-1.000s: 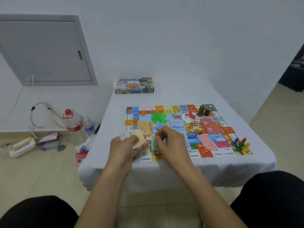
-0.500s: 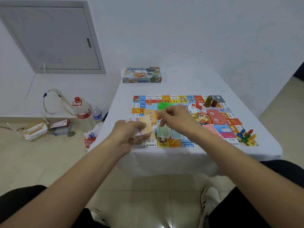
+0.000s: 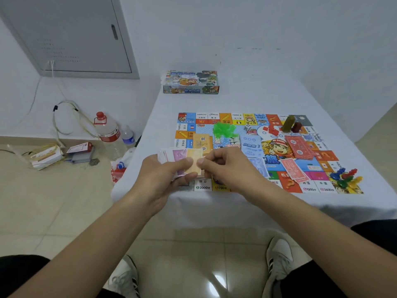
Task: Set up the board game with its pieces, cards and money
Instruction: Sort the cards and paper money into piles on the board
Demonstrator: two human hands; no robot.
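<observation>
The colourful game board [image 3: 268, 117] lies flat on the white-covered table [image 3: 247, 100]. My left hand [image 3: 163, 179] grips a fanned stack of paper money [image 3: 178, 157] above the board's near left corner. My right hand [image 3: 225, 166] pinches the orange top note [image 3: 194, 163] of that stack. On the board lie an orange note pile [image 3: 202, 143], blue notes [image 3: 251, 145], red cards [image 3: 298, 147], green plastic pieces [image 3: 224, 129], small red pieces [image 3: 271, 130], two tall blocks [image 3: 290, 124] and coloured pawns [image 3: 345, 178].
The game box [image 3: 191, 82] stands at the table's far edge. On the floor to the left are water bottles [image 3: 107, 132], cables [image 3: 66, 117], boxes [image 3: 47, 155] and a plastic bag [image 3: 119, 168]. My shoes [image 3: 277, 261] rest on the tiled floor below.
My right hand came back from the board's note piles to the stack held in my left hand and now pinches its top orange note. The view tilted down.
</observation>
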